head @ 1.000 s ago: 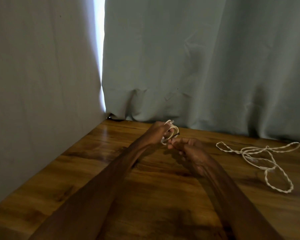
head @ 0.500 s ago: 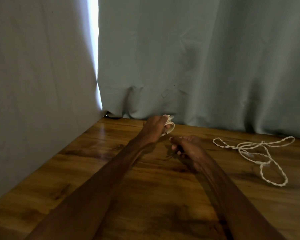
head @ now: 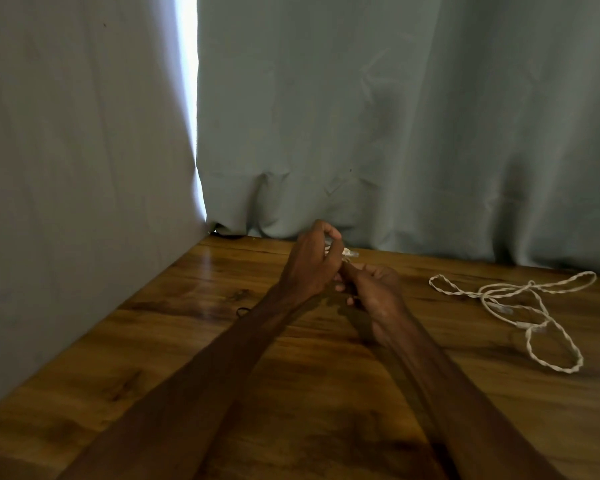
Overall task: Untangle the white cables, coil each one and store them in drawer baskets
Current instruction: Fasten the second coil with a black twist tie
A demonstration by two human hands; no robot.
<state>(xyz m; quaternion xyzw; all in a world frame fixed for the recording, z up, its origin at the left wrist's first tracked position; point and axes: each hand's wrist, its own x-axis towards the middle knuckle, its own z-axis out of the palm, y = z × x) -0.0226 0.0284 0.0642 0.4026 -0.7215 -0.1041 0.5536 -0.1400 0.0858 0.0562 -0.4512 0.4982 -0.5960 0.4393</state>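
While I work above the far middle of the wooden table point(head: 326, 410), my left hand point(head: 310, 263) has its fingers curled tight round a small bundle of white cable point(head: 347, 252). Only a short pale end pokes out past my knuckles toward the table's back edge. My right hand point(head: 376, 291) sits just beside it, nearer to me over the table, with its thumb touching the left hand and its fingers curled under. From this angle I cannot tell whether it pinches the cable or only rests against it, since the left hand hides the meeting point. Both of my forearms stretch out over the table from its near edge, and they cast dark shadows on the wood. A second white cable point(head: 529, 284), twisted like rope, lies loose and uncoiled on the right part of the table, well apart from my hands, in several open loops that cross each other. On the left part of the table, beside my left forearm, lies a small dark ring point(head: 242, 310). A grey-green curtain point(head: 395, 133) hangs along the table's back edge, and a bright slit of light point(head: 187, 98) shows above its back left corner.
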